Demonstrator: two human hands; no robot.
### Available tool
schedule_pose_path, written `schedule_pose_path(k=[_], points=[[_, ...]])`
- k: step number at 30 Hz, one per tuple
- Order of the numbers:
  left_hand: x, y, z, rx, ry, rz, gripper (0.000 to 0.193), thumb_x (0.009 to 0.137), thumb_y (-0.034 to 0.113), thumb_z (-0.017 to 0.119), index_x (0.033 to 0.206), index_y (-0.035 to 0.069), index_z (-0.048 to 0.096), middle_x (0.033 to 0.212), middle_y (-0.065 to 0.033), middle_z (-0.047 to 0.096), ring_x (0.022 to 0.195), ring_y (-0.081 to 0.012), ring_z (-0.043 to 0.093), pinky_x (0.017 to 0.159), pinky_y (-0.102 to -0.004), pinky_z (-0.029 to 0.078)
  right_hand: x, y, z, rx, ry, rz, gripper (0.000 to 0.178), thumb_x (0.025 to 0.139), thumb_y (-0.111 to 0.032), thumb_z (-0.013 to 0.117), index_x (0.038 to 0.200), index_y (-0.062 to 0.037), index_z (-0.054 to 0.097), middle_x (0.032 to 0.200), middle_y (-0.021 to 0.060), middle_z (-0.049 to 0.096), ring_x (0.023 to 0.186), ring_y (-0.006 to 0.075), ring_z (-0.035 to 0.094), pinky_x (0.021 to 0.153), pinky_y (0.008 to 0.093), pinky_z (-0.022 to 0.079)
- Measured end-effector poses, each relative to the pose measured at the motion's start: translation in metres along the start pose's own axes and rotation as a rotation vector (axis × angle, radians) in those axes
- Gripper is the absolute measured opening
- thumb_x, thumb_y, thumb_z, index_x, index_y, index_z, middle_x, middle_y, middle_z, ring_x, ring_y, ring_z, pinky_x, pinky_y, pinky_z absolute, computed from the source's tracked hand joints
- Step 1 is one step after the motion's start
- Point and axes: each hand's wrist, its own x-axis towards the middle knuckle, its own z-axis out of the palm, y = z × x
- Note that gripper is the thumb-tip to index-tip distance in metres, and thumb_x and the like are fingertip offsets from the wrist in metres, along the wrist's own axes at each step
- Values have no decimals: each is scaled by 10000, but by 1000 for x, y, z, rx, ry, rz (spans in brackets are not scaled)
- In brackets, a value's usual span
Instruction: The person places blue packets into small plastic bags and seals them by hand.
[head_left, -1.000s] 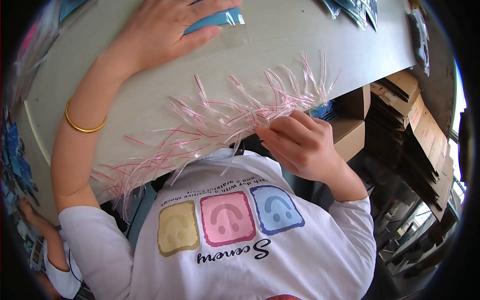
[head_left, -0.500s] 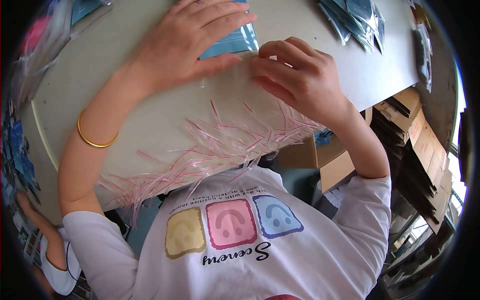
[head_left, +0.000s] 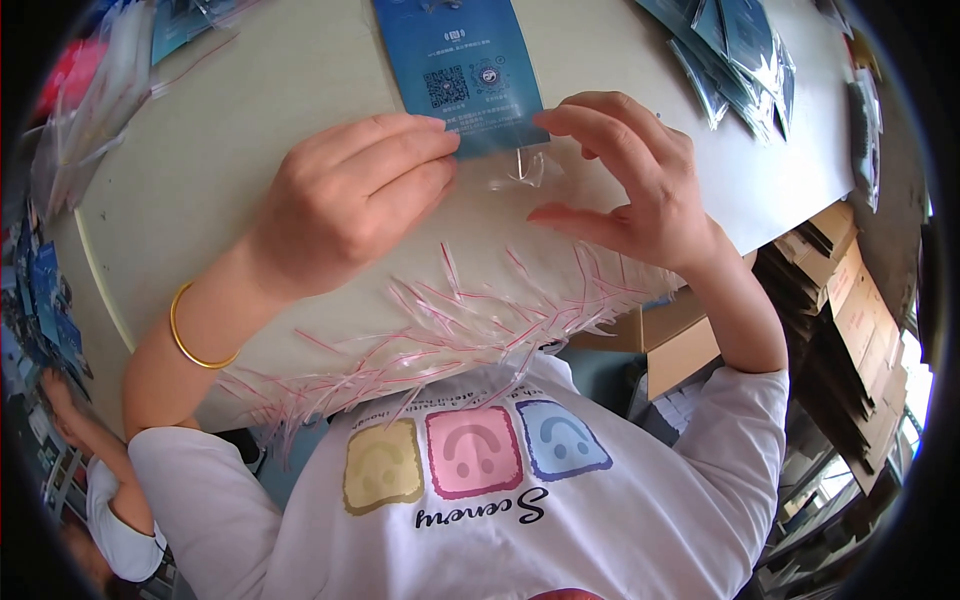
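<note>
A flat blue packet (head_left: 490, 105) with a printed square code lies on the table, its clear plastic flap (head_left: 525, 170) sticking out past the near edge. My left hand (head_left: 350, 190) has its fingers pressed together at the packet's lower left corner; its thumb is hidden. At the lower right corner my right hand (head_left: 635, 175) touches the edge with its index fingertip, the thumb held well apart. Between the packet and my body lie many thin clear strips with red lines (head_left: 470, 325), heaped along the table's near edge.
More blue packets (head_left: 735, 60) are piled at the far right. Clear plastic bags (head_left: 95, 130) lie at the far left. An open cardboard box (head_left: 680, 345) stands below the table's edge, beside stacked flattened cartons (head_left: 850, 340). Another person's arm (head_left: 95, 450) shows at lower left.
The blue packet now shows more fully and nearer to me. My left hand has drawn back to its lower left corner. My right hand's thumb and index finger have spread apart.
</note>
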Motion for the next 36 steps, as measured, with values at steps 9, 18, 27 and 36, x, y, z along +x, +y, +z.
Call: schedule_pose_path(k=[9,18,27,36], points=[[-4,4,-7,-90,7,-45,227,689,-30,818,891,-24,713,1044,-131,717,981,-316,705,799,-380,577,-8,17,6,-33,-55,-23,170,727,-107,838,884,-120,774,876,19,657,784,202,623,609,324,503],[2,3,-11,-162,-3,-317,142,739,37,805,786,38,671,1103,-79,680,1166,-298,601,955,-408,499,-1,7,4,34,-117,236,62,830,-121,785,834,-77,741,816,45,657,785,245,565,726,370,470],[-3,-8,-19,-381,-89,-399,543,697,21,834,1212,97,678,1353,-113,612,1285,-345,567,1078,-445,464,0,-2,10,-26,-96,324,78,834,-125,752,822,-74,694,795,46,615,807,270,554,802,393,437],[-11,-22,-24,-165,-374,-80,758,754,232,799,1478,253,575,1493,-89,468,1383,-318,471,1141,-470,425,1,-3,9,-19,-112,353,81,815,-104,740,819,-58,674,801,63,607,810,285,547,818,398,438]])
